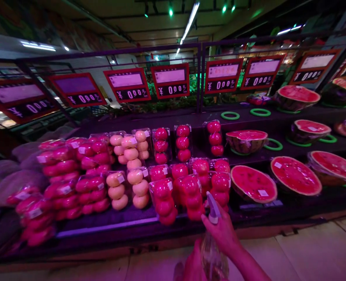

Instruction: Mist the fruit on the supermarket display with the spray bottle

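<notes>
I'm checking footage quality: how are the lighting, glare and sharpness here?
Head view: a magenta cast tints the melons and right hand; head view: wrapped packs glint and the strip light glares; head view: the bottle looks soft, the leftmost sign stretched.

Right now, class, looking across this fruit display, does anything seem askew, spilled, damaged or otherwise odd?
Yes: the readable red-framed rectangular price signs along the back show 0.00, odd for displayed fruit. Two round green rings on the upper black shelf carry nothing, while another supports a halved red watermelon.
</notes>
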Tool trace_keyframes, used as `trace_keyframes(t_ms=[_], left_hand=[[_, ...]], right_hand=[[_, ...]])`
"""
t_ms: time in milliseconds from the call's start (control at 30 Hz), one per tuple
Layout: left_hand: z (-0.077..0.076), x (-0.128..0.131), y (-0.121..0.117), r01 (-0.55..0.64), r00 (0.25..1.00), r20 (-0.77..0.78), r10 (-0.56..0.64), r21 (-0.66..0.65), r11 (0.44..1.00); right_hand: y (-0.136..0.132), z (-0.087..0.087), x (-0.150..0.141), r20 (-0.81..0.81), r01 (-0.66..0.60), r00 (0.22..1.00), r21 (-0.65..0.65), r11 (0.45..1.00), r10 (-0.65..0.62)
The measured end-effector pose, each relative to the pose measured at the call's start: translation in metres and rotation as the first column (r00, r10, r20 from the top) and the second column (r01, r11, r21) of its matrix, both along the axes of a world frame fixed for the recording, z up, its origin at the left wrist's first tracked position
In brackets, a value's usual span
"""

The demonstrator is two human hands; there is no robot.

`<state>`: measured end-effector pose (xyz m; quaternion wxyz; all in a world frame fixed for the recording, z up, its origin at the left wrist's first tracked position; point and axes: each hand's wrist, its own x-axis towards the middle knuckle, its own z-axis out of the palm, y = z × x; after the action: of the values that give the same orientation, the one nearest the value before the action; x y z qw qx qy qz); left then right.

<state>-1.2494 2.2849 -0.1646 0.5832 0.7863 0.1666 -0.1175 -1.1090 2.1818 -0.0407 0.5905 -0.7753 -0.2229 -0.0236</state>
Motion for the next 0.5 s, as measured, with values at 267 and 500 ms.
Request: trace_keyframes(t_ms=[267, 500], left_hand=[[0.049, 0.047, 0.039, -0.004, 1.0, 0.001, 0.004, -0.055, 0.998], [0.081, 0.072, 0.069, -0.11, 0.987, -0.122, 0.101, -0.07, 0.991]], right_hand=[[0.023, 0.015, 0.023, -0.07, 0.107, 0.992, 0.013, 0.994, -0.106], [0.054, 0.036, 0.042, -0.068, 0.048, 0.997, 0.02, 0.999, -0.047]])
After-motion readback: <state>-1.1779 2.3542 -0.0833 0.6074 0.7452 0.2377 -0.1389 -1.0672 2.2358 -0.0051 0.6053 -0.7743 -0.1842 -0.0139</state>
